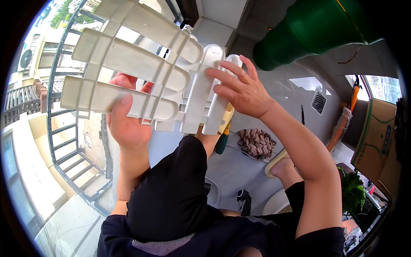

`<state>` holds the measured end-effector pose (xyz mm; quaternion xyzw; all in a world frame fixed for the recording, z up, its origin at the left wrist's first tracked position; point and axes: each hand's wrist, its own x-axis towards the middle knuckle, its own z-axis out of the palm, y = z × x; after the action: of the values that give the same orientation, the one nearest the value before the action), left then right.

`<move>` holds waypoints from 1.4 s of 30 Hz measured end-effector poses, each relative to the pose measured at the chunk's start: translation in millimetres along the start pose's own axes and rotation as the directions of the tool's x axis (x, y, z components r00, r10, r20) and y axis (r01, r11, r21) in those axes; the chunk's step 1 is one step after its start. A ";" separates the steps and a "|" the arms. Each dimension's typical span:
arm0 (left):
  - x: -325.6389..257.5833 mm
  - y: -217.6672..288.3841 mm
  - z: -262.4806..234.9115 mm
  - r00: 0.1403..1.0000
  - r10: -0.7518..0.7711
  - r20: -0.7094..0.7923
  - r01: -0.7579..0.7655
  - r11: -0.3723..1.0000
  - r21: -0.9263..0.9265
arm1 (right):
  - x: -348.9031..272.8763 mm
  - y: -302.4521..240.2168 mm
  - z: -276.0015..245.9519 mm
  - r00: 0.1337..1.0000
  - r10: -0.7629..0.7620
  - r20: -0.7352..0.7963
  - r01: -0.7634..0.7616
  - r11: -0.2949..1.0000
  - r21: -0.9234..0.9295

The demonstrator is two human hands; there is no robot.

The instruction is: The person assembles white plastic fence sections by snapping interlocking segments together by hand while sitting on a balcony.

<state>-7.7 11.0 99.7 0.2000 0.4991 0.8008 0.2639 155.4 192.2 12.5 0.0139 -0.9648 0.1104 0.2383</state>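
Left hand (126, 122) grasps the slatted white plastic panel (128, 64), thumb over a lower slat, holding it raised above the knees. Right hand (242, 92) rests on the panel's two upright end bars, fingers spread flat. A green-handled screwdriver (222, 143) shows just beneath the panel.

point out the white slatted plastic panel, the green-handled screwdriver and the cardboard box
white slatted plastic panel (128, 64), head view, middle slat
green-handled screwdriver (222, 143), head view, green handle
cardboard box (376, 132), head view, its front face
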 end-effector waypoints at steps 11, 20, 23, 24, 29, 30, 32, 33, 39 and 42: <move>-2.9 -3.1 23.5 0.976 -0.133 0.172 0.151 0.984 -0.097 | -122.0 -27.0 -70.4 0.822 0.548 -0.153 -0.544 0.836 0.069; 5.1 18.6 114.3 0.831 -0.330 0.447 0.301 0.944 0.137 | -172.4 -54.7 -164.0 0.054 0.992 0.117 -0.556 -0.068 0.828; -1.6 55.5 142.4 0.797 -0.294 0.527 0.220 0.955 0.201 | -163.9 -83.8 -239.7 0.120 0.964 0.236 -0.184 -0.212 0.960; -6.9 61.7 151.4 0.778 -0.293 0.556 0.204 0.955 0.217 | -167.2 -95.3 -254.4 0.113 0.973 0.200 -0.179 -0.178 0.968; -79.8 93.6 186.0 0.720 -0.257 0.645 0.138 0.963 0.230 | -169.9 -157.2 -284.6 0.184 0.980 0.078 -0.014 -0.076 0.997; -97.8 96.0 191.5 0.692 -0.262 0.673 0.162 0.964 0.209 | -173.5 -163.5 -282.9 0.198 0.980 0.017 0.037 -0.025 0.999; -128.6 103.8 194.6 0.660 -0.304 0.687 0.258 0.951 0.172 | -166.4 -178.6 -280.1 0.229 0.973 -0.010 0.069 -0.006 0.998; -140.4 99.6 193.3 0.663 -0.311 0.681 0.308 0.942 0.130 | -158.8 -185.7 -276.5 0.213 0.977 -0.028 0.086 0.010 0.996; -159.2 74.3 182.6 0.582 -0.341 0.738 0.371 0.919 0.133 | -142.7 -197.9 -277.2 0.450 0.878 -0.164 -0.214 0.284 0.935; -160.9 59.2 185.0 0.559 -0.327 0.761 0.222 0.944 0.243 | -122.0 -203.4 -277.3 0.452 0.858 -0.243 -0.291 0.399 0.869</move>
<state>212.7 17.7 222.1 0.4686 0.4017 0.5461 0.5664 406.2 51.5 237.0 -0.3020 -0.6047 0.5596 0.4795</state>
